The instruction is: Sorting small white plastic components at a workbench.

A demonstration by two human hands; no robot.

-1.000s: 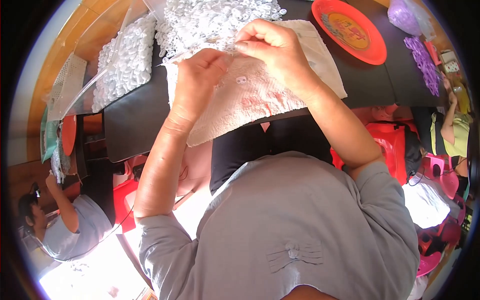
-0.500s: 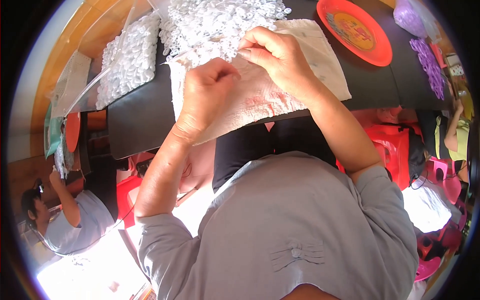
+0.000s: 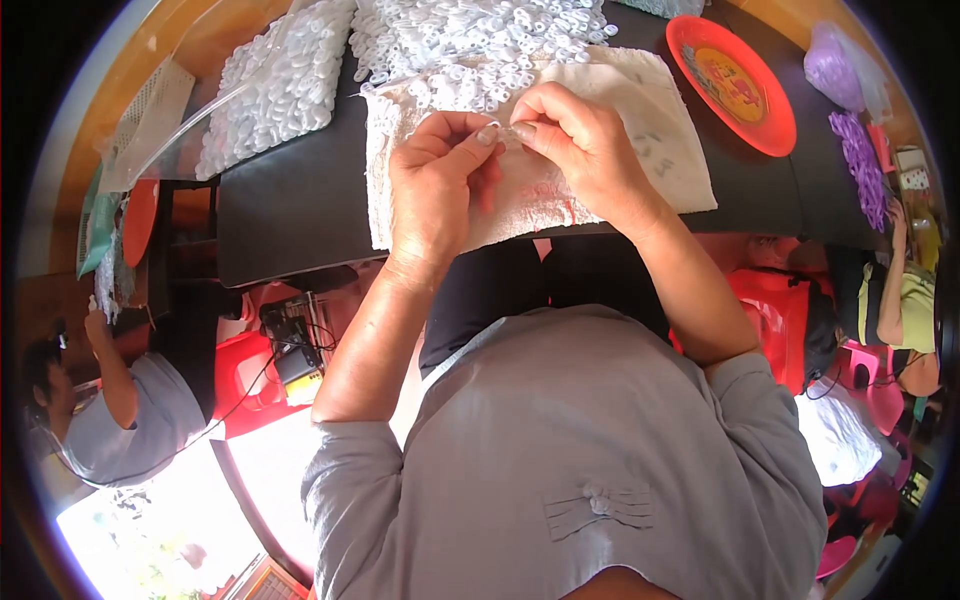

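My left hand (image 3: 435, 185) and my right hand (image 3: 590, 150) meet over a cream cloth (image 3: 665, 150), fingertips almost touching. Thumb and forefinger of the left are pinched at a small white piece (image 3: 497, 125), only partly visible. The right hand makes a similar pinch beside it; what lies in its fingertips is mostly hidden. Just beyond the hands, a heap of small white plastic pieces with holes (image 3: 480, 40) spills onto the cloth's far edge. Left of the heap lies a batch of smooth white oval pieces (image 3: 275, 95) with clear plastic by it.
A red plate (image 3: 775, 130) stands at the far right of the dark table (image 3: 290, 220). Past it are a purple chain (image 3: 858, 170) and a purple bag (image 3: 833, 68). Red stools (image 3: 770, 310) flank me. Other people sit at left (image 3: 150, 410) and far right (image 3: 905, 310).
My left hand has moved right and its fingertips have come close to my right hand's. A small white piece now shows between them. The view has shifted slightly.
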